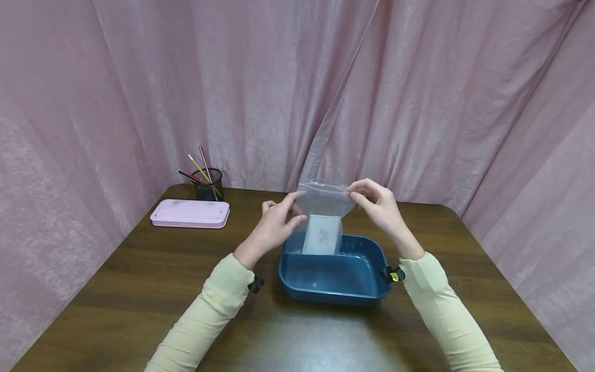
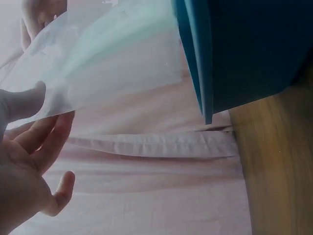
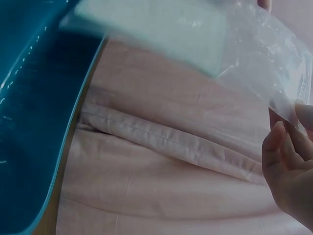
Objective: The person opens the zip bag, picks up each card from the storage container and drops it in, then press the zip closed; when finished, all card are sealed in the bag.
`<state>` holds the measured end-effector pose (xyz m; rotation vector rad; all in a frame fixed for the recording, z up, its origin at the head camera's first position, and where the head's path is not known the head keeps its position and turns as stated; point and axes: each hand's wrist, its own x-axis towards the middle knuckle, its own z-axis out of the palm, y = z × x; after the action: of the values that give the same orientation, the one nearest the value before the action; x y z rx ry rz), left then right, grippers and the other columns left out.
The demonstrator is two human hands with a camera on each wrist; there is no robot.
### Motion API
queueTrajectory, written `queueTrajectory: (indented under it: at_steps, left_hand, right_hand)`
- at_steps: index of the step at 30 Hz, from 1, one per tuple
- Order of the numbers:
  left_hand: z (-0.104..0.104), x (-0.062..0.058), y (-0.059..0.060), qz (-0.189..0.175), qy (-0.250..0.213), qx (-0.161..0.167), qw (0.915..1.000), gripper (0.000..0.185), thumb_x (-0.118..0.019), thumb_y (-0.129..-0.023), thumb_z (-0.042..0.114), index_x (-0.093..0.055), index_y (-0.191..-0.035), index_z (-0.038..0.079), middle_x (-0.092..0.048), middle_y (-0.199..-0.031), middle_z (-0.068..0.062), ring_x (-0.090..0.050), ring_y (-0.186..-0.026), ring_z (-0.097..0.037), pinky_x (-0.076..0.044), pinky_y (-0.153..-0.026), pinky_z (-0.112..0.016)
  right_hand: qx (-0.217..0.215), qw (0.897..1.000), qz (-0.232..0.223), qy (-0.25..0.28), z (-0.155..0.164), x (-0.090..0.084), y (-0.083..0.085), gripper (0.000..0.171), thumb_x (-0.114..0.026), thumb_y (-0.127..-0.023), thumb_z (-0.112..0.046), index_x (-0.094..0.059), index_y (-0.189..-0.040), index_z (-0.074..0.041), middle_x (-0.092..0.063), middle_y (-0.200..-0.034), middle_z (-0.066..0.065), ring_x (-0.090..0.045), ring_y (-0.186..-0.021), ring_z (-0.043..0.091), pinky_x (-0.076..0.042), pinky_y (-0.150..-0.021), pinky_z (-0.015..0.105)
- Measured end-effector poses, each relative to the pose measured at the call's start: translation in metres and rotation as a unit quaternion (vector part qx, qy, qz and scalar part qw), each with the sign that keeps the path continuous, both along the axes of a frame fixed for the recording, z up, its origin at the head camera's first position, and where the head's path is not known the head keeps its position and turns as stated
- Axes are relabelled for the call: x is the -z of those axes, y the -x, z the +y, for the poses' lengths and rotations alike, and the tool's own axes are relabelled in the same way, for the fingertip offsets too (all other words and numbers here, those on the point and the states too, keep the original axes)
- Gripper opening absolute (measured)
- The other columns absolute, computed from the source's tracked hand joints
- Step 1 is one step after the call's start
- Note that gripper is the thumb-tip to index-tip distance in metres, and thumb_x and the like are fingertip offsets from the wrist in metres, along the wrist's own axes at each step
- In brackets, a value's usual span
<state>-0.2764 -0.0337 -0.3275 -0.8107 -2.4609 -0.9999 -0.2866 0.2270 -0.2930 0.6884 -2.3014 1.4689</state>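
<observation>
Clear plastic bag (image 1: 324, 199) w/ white card (image 1: 322, 235) inside: held upright over far side of blue tub (image 1: 334, 276), center tabletop (image 1: 139, 279). Left hand (image 1: 275, 223) & right hand (image 1: 377, 204) each pinched a top corner. Far left: pink case (image 1: 189, 213), pencil cup (image 1: 207, 184).

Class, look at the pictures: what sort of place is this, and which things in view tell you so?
Probably a staged desk set-up: a wooden table closed in by pink curtains, with a pencil cup and a pink case on it.
</observation>
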Motion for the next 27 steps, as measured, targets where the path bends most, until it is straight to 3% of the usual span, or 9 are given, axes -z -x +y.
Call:
queueTrajectory:
  at_steps: [6, 14, 18, 23, 27]
  left_hand:
    - [0.001, 0.000, 0.000, 0.021, -0.015, -0.003, 0.9997, 0.044, -0.068, -0.089, 0.011, -0.053, -0.130, 0.010, -0.067, -0.079, -0.003, -0.062, -0.074, -0.016, -0.027, -0.092, -0.047]
    - [0.004, 0.002, -0.001, 0.016, -0.020, 0.009, 0.9996, 0.035, -0.069, -0.087, 0.008, -0.057, -0.121, 0.008, -0.068, -0.079, -0.004, -0.063, -0.075, -0.018, -0.028, -0.092, -0.048]
    - [0.007, 0.003, 0.000, 0.022, -0.021, 0.020, 0.9993, 0.033, -0.069, -0.088, 0.008, -0.058, -0.119, 0.007, -0.067, -0.080, -0.005, -0.063, -0.076, -0.018, -0.028, -0.091, -0.048]
    - [0.008, 0.000, 0.002, 0.022, -0.016, 0.027, 0.9993, 0.030, -0.069, -0.088, 0.011, -0.060, -0.117, 0.009, -0.067, -0.081, -0.003, -0.064, -0.078, -0.016, -0.026, -0.090, -0.046]
    - [0.009, -0.005, 0.002, 0.017, -0.018, 0.028, 0.9993, 0.029, -0.069, -0.089, 0.020, -0.061, -0.115, 0.011, -0.063, -0.082, -0.001, -0.059, -0.081, -0.014, -0.026, -0.089, -0.044]
  right_hand:
    - [-0.003, 1.000, 0.011, 0.001, 0.006, 0.002, -0.001, 0.013, -0.061, -0.094, -0.009, -0.068, -0.103, -0.003, -0.071, -0.098, 0.018, -0.061, -0.082, 0.002, -0.045, -0.069, 0.016]
    - [0.003, 0.996, 0.079, -0.043, 0.014, 0.001, -0.002, 0.012, -0.063, -0.087, 0.009, -0.068, -0.097, 0.005, -0.071, -0.093, 0.022, -0.061, -0.077, 0.002, -0.046, -0.068, 0.011]
    - [-0.002, 0.993, 0.106, -0.049, 0.017, -0.002, -0.004, 0.011, -0.063, -0.085, 0.012, -0.067, -0.093, 0.006, -0.069, -0.088, 0.022, -0.055, -0.065, 0.000, -0.042, -0.059, 0.011]
    - [-0.018, 0.996, 0.088, -0.028, 0.014, -0.011, -0.012, 0.010, -0.060, -0.087, 0.012, -0.065, -0.094, 0.008, -0.066, -0.086, 0.025, -0.050, -0.057, -0.001, -0.044, -0.054, 0.016]
    - [-0.030, 0.997, 0.063, -0.019, 0.014, -0.001, -0.006, 0.010, -0.060, -0.087, 0.012, -0.064, -0.096, 0.009, -0.065, -0.087, 0.027, -0.051, -0.055, 0.000, -0.046, -0.052, 0.018]
